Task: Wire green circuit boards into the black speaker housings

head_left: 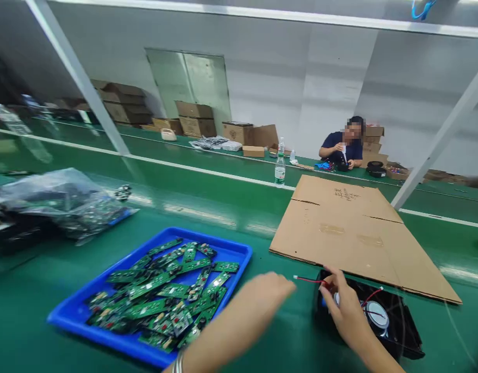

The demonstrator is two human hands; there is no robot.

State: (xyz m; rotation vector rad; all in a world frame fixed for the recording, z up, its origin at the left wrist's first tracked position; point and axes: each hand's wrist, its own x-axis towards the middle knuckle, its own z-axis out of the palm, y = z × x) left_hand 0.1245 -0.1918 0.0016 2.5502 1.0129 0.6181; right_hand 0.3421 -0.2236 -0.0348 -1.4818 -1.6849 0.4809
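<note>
A black plastic housing (pixel 408 331) with round speakers lies at the right on the green bench. One speaker (pixel 377 315) shows plainly; a second is mostly behind my right hand. My right hand (pixel 346 308) is over the housing's left part, thumb and fingers closed around a thin red speaker wire (pixel 311 280). The wire sticks out leftward and ends in a small white connector (pixel 295 277). Close to that connector is my left hand (pixel 268 290), blurred, its fingers curled away from view. Another red wire (pixel 373 295) with a white plug rises beside the visible speaker.
A blue tray (pixel 244 254) of green circuit boards (pixel 177 290) stands at left, with a plastic bag of parts (pixel 87 207) beyond it. Flattened cardboard (pixel 340 228) lies behind the housing. Farther off are a water bottle (pixel 280 171) and a person (pixel 342 147) working across the bench.
</note>
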